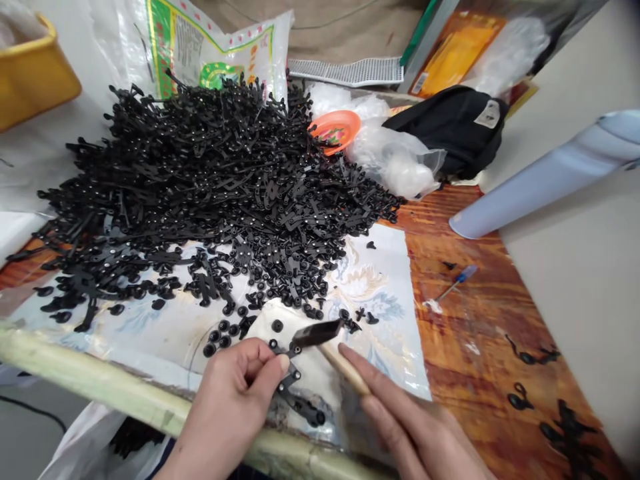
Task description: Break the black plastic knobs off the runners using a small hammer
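Seen from above, two bare hands work over a glossy patterned sheet (373,287) on a wooden worktop (475,333); the left hand (225,407) is closed in a pinch, thumb and fingers gripping a black part (289,350), and a short strip (300,400) of similar black pieces trails from it toward the person; the right hand (410,427) is loosely closed on a brush (345,370) with a pale wooden handle, fingers stretched along it, its dark bristles (315,333) almost touching the black part.

Loose round black knobs (223,333) lie scattered on the sheet just beyond the hands; behind them rises a great heap (200,180) of black plastic strips, tangled together and spilling across the sheet. A pale pole (100,373) runs along the near edge.

Further off, around the heap, sit a yellow tub (30,73), a printed woven sack (215,47), an orange dish (335,130), a clear plastic bag (395,160) and a black bag (450,127); to the right, on bare wood — a blue-handled screwdriver (457,280), a few stray black pieces (530,353), and a pale blue tube (550,180) leaning above them.
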{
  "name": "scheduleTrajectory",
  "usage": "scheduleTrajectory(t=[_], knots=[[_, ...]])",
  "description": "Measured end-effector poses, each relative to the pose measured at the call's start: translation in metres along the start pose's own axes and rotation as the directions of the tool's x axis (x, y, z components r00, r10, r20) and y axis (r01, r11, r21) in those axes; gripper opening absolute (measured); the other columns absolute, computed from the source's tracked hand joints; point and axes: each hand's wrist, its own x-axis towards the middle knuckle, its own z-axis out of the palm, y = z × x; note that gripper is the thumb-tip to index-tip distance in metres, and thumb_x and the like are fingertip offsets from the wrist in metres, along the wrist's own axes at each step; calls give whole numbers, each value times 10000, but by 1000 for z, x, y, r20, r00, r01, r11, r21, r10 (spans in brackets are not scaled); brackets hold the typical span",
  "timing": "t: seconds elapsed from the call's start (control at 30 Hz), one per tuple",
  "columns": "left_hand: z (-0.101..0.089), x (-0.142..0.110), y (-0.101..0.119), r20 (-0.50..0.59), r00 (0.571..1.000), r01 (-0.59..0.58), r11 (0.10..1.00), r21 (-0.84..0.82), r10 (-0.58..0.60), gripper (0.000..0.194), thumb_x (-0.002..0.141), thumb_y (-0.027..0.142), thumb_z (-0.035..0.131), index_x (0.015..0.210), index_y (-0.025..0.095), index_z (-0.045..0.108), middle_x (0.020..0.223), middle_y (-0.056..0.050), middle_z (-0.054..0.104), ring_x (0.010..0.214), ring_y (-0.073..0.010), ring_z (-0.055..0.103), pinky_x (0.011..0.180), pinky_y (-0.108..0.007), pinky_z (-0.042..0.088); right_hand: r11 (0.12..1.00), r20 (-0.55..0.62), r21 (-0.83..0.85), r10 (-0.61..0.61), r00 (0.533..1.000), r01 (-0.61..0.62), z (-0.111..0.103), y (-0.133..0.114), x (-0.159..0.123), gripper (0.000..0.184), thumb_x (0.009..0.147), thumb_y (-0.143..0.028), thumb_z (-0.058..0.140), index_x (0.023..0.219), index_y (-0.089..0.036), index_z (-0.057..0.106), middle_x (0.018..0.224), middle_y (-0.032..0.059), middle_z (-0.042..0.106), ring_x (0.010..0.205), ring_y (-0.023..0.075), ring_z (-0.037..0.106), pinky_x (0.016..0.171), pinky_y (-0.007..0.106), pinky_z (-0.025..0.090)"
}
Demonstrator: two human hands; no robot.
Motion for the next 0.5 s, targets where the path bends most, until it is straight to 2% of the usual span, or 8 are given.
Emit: scheduleTrajectory(t=[0.07, 0.13, 0.2, 0.3, 0.37, 0.4, 0.47, 0.5], knots=[[-2, 0, 4, 48, 998, -42, 997, 57, 39, 339, 849, 417, 507, 582, 230, 413, 529, 79, 264, 505, -120, 233, 481, -271, 177, 991, -78, 111, 79, 994, -70, -6, -9, 13, 425, 945, -409, 484, 1318, -234, 588, 1080, 94, 737, 970, 270, 699, 780, 331, 580], [-4, -3, 11, 131, 988, -99, 987, 128, 82, 345, 853, 401, 507, 569, 226, 423, 519, 76, 262, 503, -122, 245, 479, -276, 182, 949, -80, 284, 168, 982, -139, -8, -21, 29, 350, 866, -439, 584, 1085, -186, 688, 888, 76, 739, 840, 251, 696, 696, 304, 565], [-6, -8, 19, 217, 968, -167, 969, 182, 126, 365, 857, 386, 512, 542, 218, 435, 519, 70, 251, 502, -122, 257, 478, -280, 189, 890, 48, 402, 212, 976, -213, -5, -33, 47, 254, 774, -392, 678, 914, -180, 691, 803, 38, 706, 735, 203, 650, 637, 275, 519], [-13, -17, 26, 256, 952, -222, 955, 197, 168, 345, 839, 364, 563, 534, 203, 564, 511, 63, 267, 499, -123, 277, 482, -277, 212, 792, 308, 532, 150, 939, -301, 0, -42, 65, 156, 728, -296, 717, 810, -165, 696, 686, -9, 642, 627, 129, 544, 587, 238, 436], [-20, -20, 25, 172, 972, -174, 982, 68, 161, 210, 761, 394, 681, 650, 217, 703, 512, 51, 392, 518, -134, 368, 504, -262, 289, 686, 365, 643, 116, 924, -340, 0, -44, 69, 191, 714, -328, 747, 769, -150, 706, 604, -30, 590, 553, 90, 478, 536, 212, 390], [-24, -21, 23, 106, 981, -154, 986, -63, 160, 210, 697, 435, 745, 752, 233, 750, 557, 32, 498, 567, -154, 445, 542, -259, 350, 621, 369, 694, 129, 920, -365, -1, -44, 69, 248, 688, -373, 777, 762, -148, 705, 566, -44, 561, 497, 70, 436, 484, 198, 358], [-28, -22, 19, 13, 993, -106, 919, -381, 120, 436, 585, 543, 804, 904, 247, 773, 725, -23, 667, 723, -215, 576, 663, -286, 453, 482, 383, 768, 182, 906, -422, -4, -43, 67, 371, 611, -466, 831, 755, -153, 692, 496, -79, 486, 385, 32, 318, 375, 179, 253], [-27, -23, 17, 13, 996, -65, 855, -515, 84, 506, 566, 598, 794, 923, 240, 775, 789, -49, 709, 781, -243, 614, 709, -310, 480, 418, 396, 793, 200, 896, -443, -4, -43, 66, 411, 585, -498, 843, 756, -159, 685, 465, -97, 443, 349, 19, 256, 341, 176, 195]])
